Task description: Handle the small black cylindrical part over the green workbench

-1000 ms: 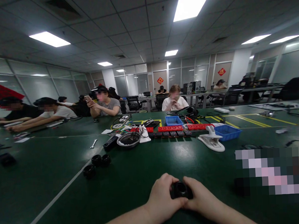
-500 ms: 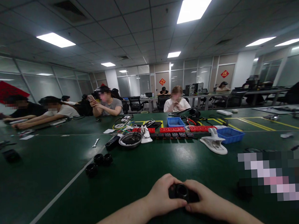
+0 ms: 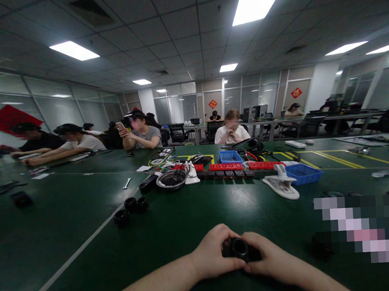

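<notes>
Both hands meet low in the middle of the view over the dark green bench [image 3: 191,215], closed together around a small black round part with a ring-shaped opening [image 3: 239,248] that faces up toward the camera; the left hand [image 3: 213,251] wraps its fingers around the part's left side with the thumb along its near edge, and the right hand [image 3: 268,258] clamps on it from the right and from underneath, so the part sits between the two just above the bench surface, near the person's edge. Further out on the left, beside a white line painted on the bench, three black ring-shaped parts [image 3: 131,208] lie close together, two side by side and one a little nearer. Past them lie a small silver spanner [image 3: 127,183] and a round black bowl with a pale rim [image 3: 171,180], with a white clip-like plastic piece [image 3: 191,174] just beside the bowl. A row of red blocks [image 3: 227,166] runs across the middle of the bench with a blue plastic tray [image 3: 230,156] behind it. On the right a white plastic clamp-shaped holder [image 3: 281,184] sits next to a second blue plastic bin [image 3: 304,173]. Several people sit along the far side of the bench, one in a white top [image 3: 230,135] facing this way and others leaning over it at the left
</notes>
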A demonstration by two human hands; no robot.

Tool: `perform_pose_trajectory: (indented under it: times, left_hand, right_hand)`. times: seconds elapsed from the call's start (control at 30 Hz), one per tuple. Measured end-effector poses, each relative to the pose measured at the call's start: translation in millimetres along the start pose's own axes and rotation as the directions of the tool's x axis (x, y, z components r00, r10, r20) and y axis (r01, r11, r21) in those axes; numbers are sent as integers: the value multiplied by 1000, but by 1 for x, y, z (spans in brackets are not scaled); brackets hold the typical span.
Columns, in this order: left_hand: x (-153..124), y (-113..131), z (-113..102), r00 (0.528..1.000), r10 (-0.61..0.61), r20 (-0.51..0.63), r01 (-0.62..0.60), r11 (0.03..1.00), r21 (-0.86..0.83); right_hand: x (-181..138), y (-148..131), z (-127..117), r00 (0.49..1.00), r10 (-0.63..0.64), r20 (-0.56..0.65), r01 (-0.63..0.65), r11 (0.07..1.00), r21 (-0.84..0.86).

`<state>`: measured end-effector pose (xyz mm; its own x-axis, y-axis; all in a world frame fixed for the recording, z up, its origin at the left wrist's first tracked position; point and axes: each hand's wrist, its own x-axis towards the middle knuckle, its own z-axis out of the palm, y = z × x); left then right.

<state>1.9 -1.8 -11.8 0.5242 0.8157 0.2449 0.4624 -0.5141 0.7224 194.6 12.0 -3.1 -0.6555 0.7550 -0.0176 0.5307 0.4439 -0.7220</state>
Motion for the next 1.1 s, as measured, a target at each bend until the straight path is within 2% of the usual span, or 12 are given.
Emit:
perform_pose_trajectory:
  times: [0.2,0.37,0.63,0.73,0.87,0.97,1.1]
  left_hand:
    - [-1,4,3,995,-97,-23,97,995,4]
    - [-1,7,7,981,-179,-79,179,984,-4]
    - [1,11,12,946,-240,-217,251,968,25]
    - [2,8,9,957,-223,-186,231,973,21]
    - [2,2,1,989,-137,-59,138,990,21]
    - [1,-1,-2,999,-47,12,47,999,13]
    - [-1,-4,-1,999,-8,54,8,1000,-3]
  right_hand:
    - [1,2,3,998,51,-29,-50,998,41]
    - [4,4,10,991,85,-102,-89,995,-33]
    - [13,0,29,935,136,-328,-213,954,-210]
    - [12,0,26,954,69,-292,-124,977,-176]
    - [6,3,12,991,-41,-131,29,995,-90]
    - [3,3,3,999,-23,-35,21,998,-63]
    - [0,-2,-3,1000,-1,20,2,1000,-28]
